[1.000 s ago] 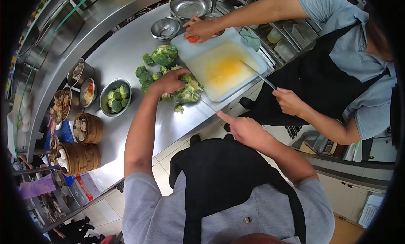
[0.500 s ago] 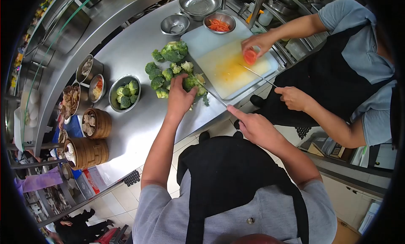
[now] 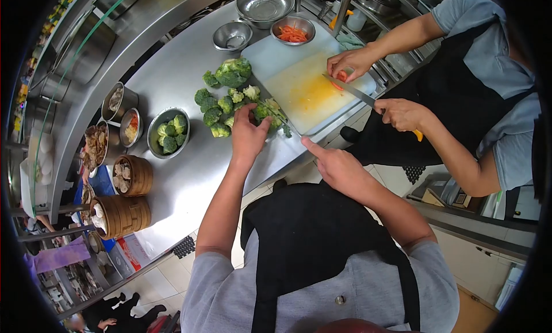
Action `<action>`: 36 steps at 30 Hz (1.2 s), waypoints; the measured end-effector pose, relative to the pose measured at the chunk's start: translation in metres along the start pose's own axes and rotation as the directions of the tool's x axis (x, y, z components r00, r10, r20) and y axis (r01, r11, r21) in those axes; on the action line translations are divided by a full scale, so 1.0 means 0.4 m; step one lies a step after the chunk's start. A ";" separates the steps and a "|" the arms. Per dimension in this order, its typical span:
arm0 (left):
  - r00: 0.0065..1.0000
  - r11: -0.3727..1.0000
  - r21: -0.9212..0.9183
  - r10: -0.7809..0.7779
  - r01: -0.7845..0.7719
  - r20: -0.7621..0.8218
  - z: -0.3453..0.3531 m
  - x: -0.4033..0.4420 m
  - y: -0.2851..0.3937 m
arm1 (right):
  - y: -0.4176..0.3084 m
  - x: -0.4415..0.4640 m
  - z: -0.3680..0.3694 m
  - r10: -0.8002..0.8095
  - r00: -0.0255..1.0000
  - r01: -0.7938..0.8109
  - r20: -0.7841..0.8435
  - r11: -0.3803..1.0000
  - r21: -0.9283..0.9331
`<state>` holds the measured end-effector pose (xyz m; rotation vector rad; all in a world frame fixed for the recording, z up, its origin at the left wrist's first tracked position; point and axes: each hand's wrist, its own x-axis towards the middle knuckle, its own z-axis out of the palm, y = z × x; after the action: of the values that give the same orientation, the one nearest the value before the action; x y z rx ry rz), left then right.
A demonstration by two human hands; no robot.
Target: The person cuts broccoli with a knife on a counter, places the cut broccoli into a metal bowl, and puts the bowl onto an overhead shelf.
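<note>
My left hand (image 3: 251, 131) has its fingers curled on a piece of broccoli (image 3: 267, 110) on the steel table's front side. A knife (image 3: 292, 126) is gripped in my right hand (image 3: 338, 167), its index finger stretched along the back; the handle is hidden in the palm. The thin blade points up and left to the broccoli stem. Beside my left hand lie several loose broccoli florets (image 3: 211, 115), with a large broccoli head (image 3: 233, 73) behind them. A steel bowl (image 3: 150, 138) of cut florets stands to the left.
At right a co-worker's hands hold a tomato (image 3: 341, 77) and a knife (image 3: 357, 93) over a stained cutting board (image 3: 299, 111). Behind are a bowl of red strips (image 3: 293, 39) and steel bowls (image 3: 233, 46). Bamboo steamers (image 3: 138, 215) and food containers stand at far left.
My hands stay at the broccoli, with the right hand and knife shifted slightly. The co-worker has lowered the tomato to the board and brought the other knife onto it. The view has shifted a little.
</note>
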<state>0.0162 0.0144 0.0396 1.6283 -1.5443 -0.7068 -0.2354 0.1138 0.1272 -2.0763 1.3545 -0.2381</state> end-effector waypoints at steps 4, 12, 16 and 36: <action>0.999 0.999 0.000 0.038 -0.038 -0.015 0.013 -0.009 0.002 | -0.010 0.038 0.014 0.018 1.000 -0.018 -0.018 1.000 0.001; 0.999 0.999 -0.043 -0.029 0.027 -0.036 0.008 -0.002 -0.026 | 0.012 0.122 0.068 -0.016 0.998 0.020 -0.065 0.998 0.067; 1.000 0.995 -0.105 -0.003 0.001 -0.026 0.019 -0.012 -0.051 | 0.003 0.142 0.068 -0.019 0.999 0.022 -0.050 0.998 0.060; 0.910 0.034 -0.909 -0.005 0.414 0.414 -0.108 -0.019 -0.068 | -0.001 0.069 -0.013 -0.244 0.955 0.270 -0.169 0.951 0.151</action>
<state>0.0659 0.0278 0.0401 0.5561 -0.4697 -1.7829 -0.2250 0.0878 0.1264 -2.1170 1.0973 -0.6117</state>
